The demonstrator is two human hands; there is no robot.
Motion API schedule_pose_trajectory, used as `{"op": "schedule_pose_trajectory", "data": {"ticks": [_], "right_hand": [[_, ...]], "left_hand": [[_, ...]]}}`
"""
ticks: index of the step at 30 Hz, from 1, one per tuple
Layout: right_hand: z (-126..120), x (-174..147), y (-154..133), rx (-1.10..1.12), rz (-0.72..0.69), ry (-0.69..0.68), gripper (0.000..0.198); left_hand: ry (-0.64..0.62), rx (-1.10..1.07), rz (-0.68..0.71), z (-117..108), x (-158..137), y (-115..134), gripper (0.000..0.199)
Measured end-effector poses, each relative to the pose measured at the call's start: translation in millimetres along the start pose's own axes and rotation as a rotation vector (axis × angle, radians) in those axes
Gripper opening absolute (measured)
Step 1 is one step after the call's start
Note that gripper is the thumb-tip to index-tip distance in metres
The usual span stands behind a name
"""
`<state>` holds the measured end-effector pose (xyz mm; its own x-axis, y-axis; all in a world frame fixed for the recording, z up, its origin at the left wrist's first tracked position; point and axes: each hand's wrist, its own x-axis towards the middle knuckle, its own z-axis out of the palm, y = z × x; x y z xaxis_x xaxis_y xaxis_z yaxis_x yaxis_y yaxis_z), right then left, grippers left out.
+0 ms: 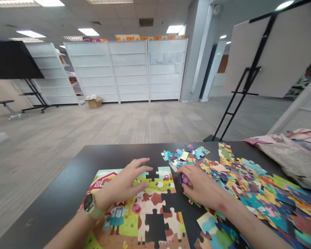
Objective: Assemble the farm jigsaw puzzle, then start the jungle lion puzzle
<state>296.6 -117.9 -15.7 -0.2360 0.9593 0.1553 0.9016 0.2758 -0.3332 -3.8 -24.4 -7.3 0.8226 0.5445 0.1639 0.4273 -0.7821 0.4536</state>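
A partly assembled farm jigsaw puzzle (129,223) lies on the dark table, showing a red barn, a farmer, a spotted cow and sheep. Gaps in it expose the table at the top edge, at the right side and within the cow. My left hand (131,181), with a watch on its wrist, hovers over the puzzle's upper part, fingers apart and holding nothing. Just right of the puzzle, my right hand (197,183) has its fingers curled around a purple puzzle piece (186,180), partly hidden by the hand.
Loose puzzle pieces (261,193) spread in a heap across the table's right side, with a smaller cluster (188,154) at the far edge. A crumpled patterned bag (287,155) rests at the right. Beyond the table (54,204) stand a board on a black stand (238,93) and white shelves (128,71).
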Motion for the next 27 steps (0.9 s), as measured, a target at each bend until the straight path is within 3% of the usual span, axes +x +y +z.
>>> {"op": "schedule_pose_trajectory", "data": {"ticks": [5, 9, 11, 15, 19, 23, 25, 27], "right_hand": [[-0.6, 2.5, 11.4, -0.081, 0.06, -0.015, 0.027], [3.7, 3.3, 19.1, -0.088, 0.028, -0.014, 0.024], [6.6, 2.1, 22.0, -0.077, 0.012, -0.008, 0.024], [13.9, -0.3, 26.5, -0.071, -0.022, 0.031, 0.022], [11.9, 8.6, 29.2, -0.068, -0.076, 0.112, 0.031], [-29.5, 1.2, 11.0, -0.024, -0.106, 0.361, 0.033], [-62.4, -29.7, -15.0, 0.067, -0.095, 0.458, 0.03], [-92.0, -78.6, -50.6, 0.234, -0.147, 0.438, 0.034]], "left_hand": [[0.072, -0.005, -0.124, -38.5, -7.3, -30.3, 0.037], [0.132, -0.012, -0.221, -57.0, -29.4, -32.4, 0.04], [0.101, 0.039, -0.282, -49.0, -47.3, -22.4, 0.047], [-0.074, 0.281, -0.411, -4.0, -82.7, 0.6, 0.078], [-0.03, 0.449, -0.424, 27.7, -97.3, 7.5, 0.077], [0.011, 0.49, -0.407, 30.3, -96.6, 5.4, 0.076], [0.045, 0.483, -0.398, 30.8, -96.8, 4.0, 0.074], [0.076, 0.471, -0.382, 33.9, -98.4, 0.7, 0.073]]}}
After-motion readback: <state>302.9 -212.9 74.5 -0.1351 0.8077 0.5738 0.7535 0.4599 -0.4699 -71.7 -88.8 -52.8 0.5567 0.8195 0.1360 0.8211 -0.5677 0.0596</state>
